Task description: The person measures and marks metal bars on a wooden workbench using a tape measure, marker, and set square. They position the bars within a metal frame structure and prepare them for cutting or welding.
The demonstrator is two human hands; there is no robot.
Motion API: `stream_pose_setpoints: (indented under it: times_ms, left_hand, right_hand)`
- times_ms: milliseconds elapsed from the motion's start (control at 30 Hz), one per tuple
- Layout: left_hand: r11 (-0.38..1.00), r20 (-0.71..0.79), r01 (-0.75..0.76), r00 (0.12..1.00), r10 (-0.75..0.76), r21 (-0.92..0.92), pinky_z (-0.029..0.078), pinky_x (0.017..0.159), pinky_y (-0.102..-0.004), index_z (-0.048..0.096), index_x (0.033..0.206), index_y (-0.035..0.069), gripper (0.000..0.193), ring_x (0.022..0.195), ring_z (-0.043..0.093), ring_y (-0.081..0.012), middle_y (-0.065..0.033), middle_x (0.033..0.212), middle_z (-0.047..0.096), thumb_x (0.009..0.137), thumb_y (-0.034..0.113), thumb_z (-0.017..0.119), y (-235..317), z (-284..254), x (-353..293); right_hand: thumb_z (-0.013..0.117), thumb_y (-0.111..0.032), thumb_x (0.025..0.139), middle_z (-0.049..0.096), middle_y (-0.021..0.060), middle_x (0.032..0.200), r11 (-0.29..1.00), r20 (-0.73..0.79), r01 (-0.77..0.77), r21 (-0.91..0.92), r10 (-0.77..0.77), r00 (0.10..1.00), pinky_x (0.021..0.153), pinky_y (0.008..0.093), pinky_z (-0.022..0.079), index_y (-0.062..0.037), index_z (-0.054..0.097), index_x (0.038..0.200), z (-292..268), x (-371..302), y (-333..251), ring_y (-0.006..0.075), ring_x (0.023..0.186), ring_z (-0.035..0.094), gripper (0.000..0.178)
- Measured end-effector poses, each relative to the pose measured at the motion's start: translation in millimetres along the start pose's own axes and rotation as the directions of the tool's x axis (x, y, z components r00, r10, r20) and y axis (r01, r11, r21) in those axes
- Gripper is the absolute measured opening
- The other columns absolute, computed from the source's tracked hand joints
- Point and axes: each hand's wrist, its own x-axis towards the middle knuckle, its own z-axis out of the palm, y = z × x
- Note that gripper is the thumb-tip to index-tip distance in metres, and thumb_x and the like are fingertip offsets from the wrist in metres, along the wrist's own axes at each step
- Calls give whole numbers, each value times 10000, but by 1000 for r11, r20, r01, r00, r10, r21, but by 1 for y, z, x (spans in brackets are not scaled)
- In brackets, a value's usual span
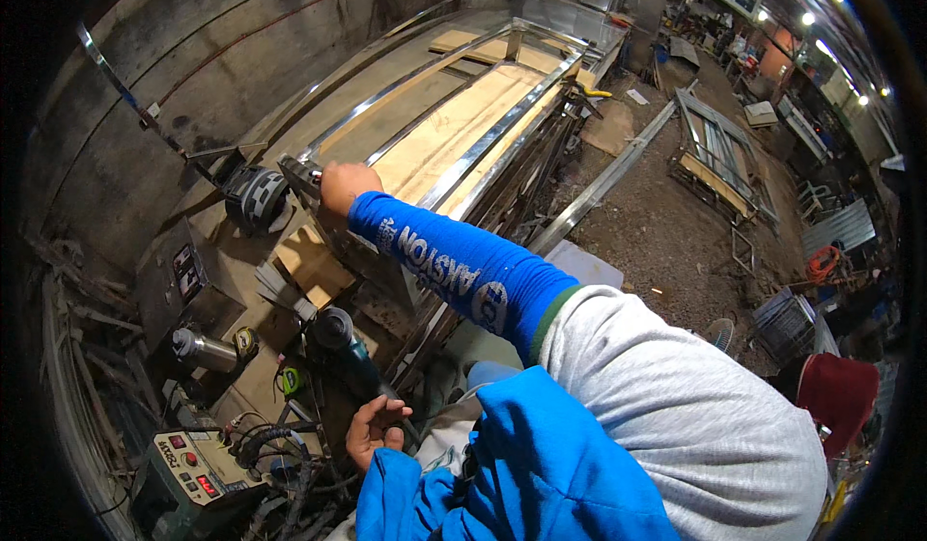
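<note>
My right arm, in a blue sleeve, stretches across to the left. Its hand (348, 188) is closed at the near left corner of a shiny metal tube frame (497, 138); the fingers are turned away, so what they grip is hidden. Under the frame lies a pale wooden board (415, 166). Low in the middle, my left hand (375, 432) is palm up, fingers half bent and apart, with nothing visible in it. Just beyond it stands a teal power tool, seemingly an angle grinder (359, 365). A black and grey welding mask (257, 198) sits left of my right hand.
At lower left are a welding machine (198, 478) with cables, a steel tumbler (203, 350) and a green tape measure (290, 380). Yellow-handled pliers (593, 91) rest by the frame's far end. A long metal tube (608, 196) and a metal grille (719, 145) lie to the right.
</note>
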Motion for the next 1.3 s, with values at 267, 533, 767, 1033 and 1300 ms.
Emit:
stream_pose_setpoints:
  times_ms: [267, 533, 767, 1033, 1300]
  left_hand:
    - [979, 99, 69, 994, -51, -193, 615, 905, -497, 591, 1358, -17, 579, 1003, 733, -323, -213, 1118, 721, 1012, 444, 647, 7, -5, 8]
    - [981, 366, 84, 930, -14, -176, 589, 964, -511, 566, 1404, -33, 643, 1101, 716, -328, -222, 1207, 708, 989, 446, 674, 17, 10, 40]
    - [981, 389, 109, 920, -38, -162, 564, 1011, -500, 569, 1389, -64, 644, 1145, 703, -316, -222, 1236, 698, 989, 430, 671, 17, 24, 39]
    - [897, 529, 252, 848, -24, -363, 496, 1072, -579, 444, 1489, -61, 686, 1213, 653, -410, -322, 1299, 635, 1084, 492, 442, -1, -8, 30]
    - [870, 604, 200, 786, 133, -451, 490, 1062, -626, 412, 1506, -37, 859, 1195, 644, -429, -313, 1317, 618, 1042, 674, 280, 3, 3, 64]
  right_hand:
    - [734, -224, 781, 771, 186, 1056, 998, -32, -19, 64, 21, 999, 855, 443, 610, -38, 772, 1000, 12, 12, -8, 343, 976, 762, 289]
    - [729, -246, 761, 778, 183, 1005, 999, 67, 36, 18, -37, 997, 867, 429, 594, -57, 806, 931, -2, 3, -4, 340, 967, 758, 265]
    - [745, -240, 742, 776, 185, 1002, 998, 85, 1, 56, -6, 996, 826, 441, 605, -59, 804, 909, -2, 4, -1, 353, 951, 757, 253]
    - [759, -248, 731, 777, 179, 979, 998, 72, 9, 65, -14, 997, 833, 433, 609, -69, 807, 913, 0, 9, -4, 353, 939, 761, 260]
    - [752, -238, 773, 773, 198, 946, 992, 21, -50, 119, 48, 999, 833, 481, 610, -78, 815, 907, 32, 32, 18, 372, 923, 760, 218]
